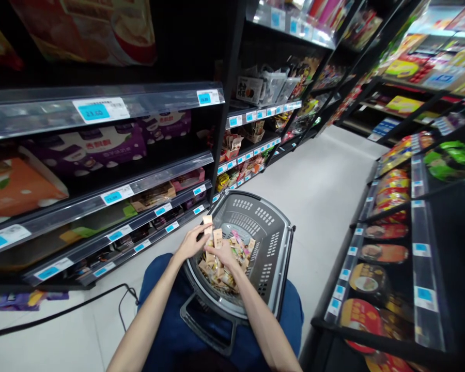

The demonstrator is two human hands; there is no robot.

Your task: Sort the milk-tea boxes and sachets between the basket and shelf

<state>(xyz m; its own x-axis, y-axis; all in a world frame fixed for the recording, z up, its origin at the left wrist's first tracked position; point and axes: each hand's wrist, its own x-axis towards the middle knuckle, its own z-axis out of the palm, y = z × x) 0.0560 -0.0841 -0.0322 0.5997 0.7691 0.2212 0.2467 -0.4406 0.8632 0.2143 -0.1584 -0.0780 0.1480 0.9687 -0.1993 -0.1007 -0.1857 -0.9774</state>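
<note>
Pinching packets (pixel 217 237), left hand (pixel 189 245) and right hand (pixel 225 254) crowd the basket (pixel 272 249) left rim.

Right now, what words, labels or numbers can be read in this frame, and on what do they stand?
No text reads for certain.
Digits on the blue price tags along the shelf rails: blurred.
White characters on the purple boxes: too blurred to quote.
Print on the packets held over the basket: too small.
Labels on the round tubs at right: blurred.
</note>
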